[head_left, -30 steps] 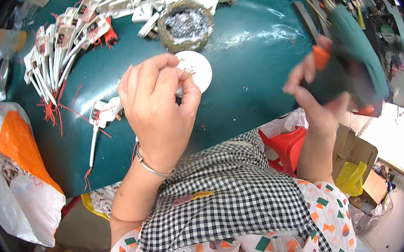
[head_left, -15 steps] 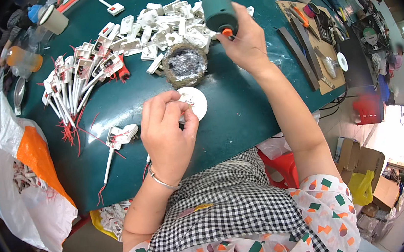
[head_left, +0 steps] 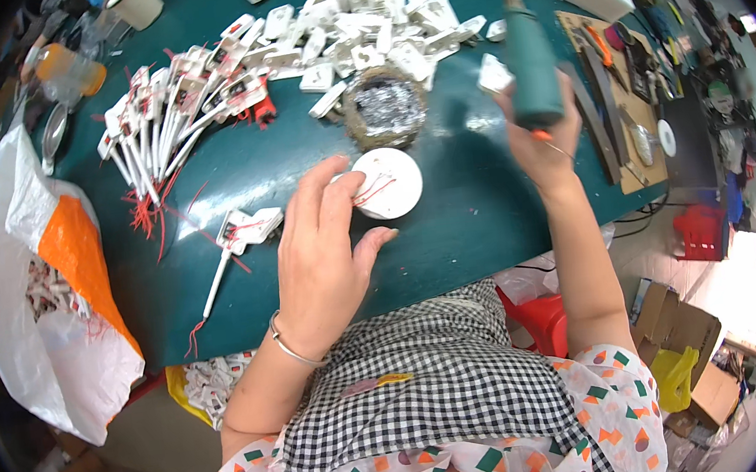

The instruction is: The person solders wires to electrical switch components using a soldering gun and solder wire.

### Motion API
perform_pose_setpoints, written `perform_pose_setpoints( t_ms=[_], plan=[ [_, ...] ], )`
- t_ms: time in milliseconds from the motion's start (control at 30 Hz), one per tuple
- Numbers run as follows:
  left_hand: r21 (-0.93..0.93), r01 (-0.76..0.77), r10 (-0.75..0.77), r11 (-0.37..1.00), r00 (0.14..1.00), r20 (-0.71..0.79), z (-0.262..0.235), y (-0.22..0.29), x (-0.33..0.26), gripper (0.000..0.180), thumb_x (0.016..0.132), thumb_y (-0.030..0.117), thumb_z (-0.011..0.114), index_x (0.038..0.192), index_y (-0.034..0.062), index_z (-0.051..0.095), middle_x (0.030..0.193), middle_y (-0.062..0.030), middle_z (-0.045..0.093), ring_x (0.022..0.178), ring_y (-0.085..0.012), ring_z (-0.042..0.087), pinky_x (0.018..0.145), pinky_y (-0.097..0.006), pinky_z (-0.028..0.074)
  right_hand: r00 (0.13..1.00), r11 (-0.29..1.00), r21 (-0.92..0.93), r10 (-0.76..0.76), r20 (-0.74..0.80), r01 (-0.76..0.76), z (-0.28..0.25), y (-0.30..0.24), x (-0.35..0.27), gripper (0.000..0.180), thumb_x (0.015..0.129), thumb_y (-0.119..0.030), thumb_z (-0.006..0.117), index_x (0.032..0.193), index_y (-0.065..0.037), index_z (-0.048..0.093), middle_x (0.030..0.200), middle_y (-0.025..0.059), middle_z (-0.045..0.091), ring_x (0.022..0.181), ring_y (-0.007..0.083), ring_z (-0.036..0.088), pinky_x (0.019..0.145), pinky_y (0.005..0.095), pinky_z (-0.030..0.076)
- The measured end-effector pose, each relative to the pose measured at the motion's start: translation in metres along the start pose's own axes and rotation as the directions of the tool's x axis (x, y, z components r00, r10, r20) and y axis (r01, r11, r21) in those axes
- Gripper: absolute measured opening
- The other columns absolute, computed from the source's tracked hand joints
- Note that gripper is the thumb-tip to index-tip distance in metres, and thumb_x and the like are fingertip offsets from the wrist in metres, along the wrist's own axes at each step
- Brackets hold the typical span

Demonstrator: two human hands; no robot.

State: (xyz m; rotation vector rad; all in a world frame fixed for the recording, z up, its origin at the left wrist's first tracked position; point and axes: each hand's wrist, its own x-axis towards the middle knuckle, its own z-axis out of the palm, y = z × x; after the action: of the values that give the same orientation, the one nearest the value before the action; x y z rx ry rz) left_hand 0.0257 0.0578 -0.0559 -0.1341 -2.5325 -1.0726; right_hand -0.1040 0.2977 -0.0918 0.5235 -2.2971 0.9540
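I see left hand (head_left: 324, 251) spread flat, fingertips on white round disc (head_left: 388, 182) mid-table; bare green table (head_left: 460, 227) toward near edge; right hand (head_left: 544, 131) gripping green soldering iron (head_left: 528, 64), now drawn nearer than half-second ago

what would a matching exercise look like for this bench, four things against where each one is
Things:
1. green-handled tool
2. white round disc
3. white and orange plastic bag
4. ring-shaped stand with silvery centre

Places:
a. hanging off the table's left edge
b. under the left hand's fingertips
c. gripped in the right hand
d. just beyond the disc, beside the heap of white parts

Pairs: 1-c, 2-b, 3-a, 4-d
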Motion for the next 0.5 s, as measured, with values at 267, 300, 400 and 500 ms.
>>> perform_pose_setpoints(
  t_ms=[267,300,400,500],
  plan=[
    [-0.149,-0.161,0.157,0.976,0.987,-0.037,-0.014,-0.006,0.008,0.038,0.073,-0.011,0.069,0.109,0.0008,0.066,0.106,-0.0143,0.068,0.092,-0.0267,0.068,0.078,-0.032,0.055,0.986,0.71,0.69,0.043,0.162,-0.144,-0.03,-0.057,-0.019,0.061,0.079,0.017,0.064,0.134,-0.001,0.044,0.087,0.0038,0.05,0.085,0.0192,0.061,0.077,0.0331,0.051],
    [-0.124,-0.169,0.166,0.978,0.986,-0.034,-0.017,-0.009,0.008,0.037,0.074,-0.011,0.068,0.109,0.0004,0.066,0.106,-0.0132,0.069,0.091,-0.0248,0.068,0.076,-0.031,0.055,0.981,0.676,0.718,0.038,0.191,-0.166,-0.027,-0.061,-0.019,0.064,0.079,0.018,0.064,0.136,-0.002,0.042,0.089,0.0037,0.048,0.086,0.0202,0.062,0.078,0.034,0.051],
    [-0.311,-0.057,0.047,0.949,0.998,-0.041,-0.017,-0.009,0.009,0.039,0.074,-0.009,0.069,0.111,0.0044,0.065,0.104,-0.0135,0.067,0.091,-0.0259,0.067,0.075,-0.032,0.054,0.975,0.638,0.744,0.052,0.215,-0.198,-0.022,-0.07,-0.022,0.067,0.078,0.018,0.064,0.137,-0.002,0.04,0.093,0.0044,0.045,0.087,0.0215,0.062,0.079,0.0357,0.052],
    [-0.546,0.063,-0.103,0.835,0.994,-0.043,-0.006,-0.012,0.004,0.039,0.077,-0.009,0.069,0.114,0.0026,0.064,0.11,-0.009,0.065,0.096,-0.0178,0.064,0.077,-0.027,0.052,0.974,0.571,0.789,0.138,0.178,-0.225,-0.012,-0.076,-0.023,0.069,0.074,0.016,0.07,0.134,-0.001,0.04,0.09,0.0051,0.046,0.083,0.0216,0.062,0.075,0.0341,0.052]
  ],
)
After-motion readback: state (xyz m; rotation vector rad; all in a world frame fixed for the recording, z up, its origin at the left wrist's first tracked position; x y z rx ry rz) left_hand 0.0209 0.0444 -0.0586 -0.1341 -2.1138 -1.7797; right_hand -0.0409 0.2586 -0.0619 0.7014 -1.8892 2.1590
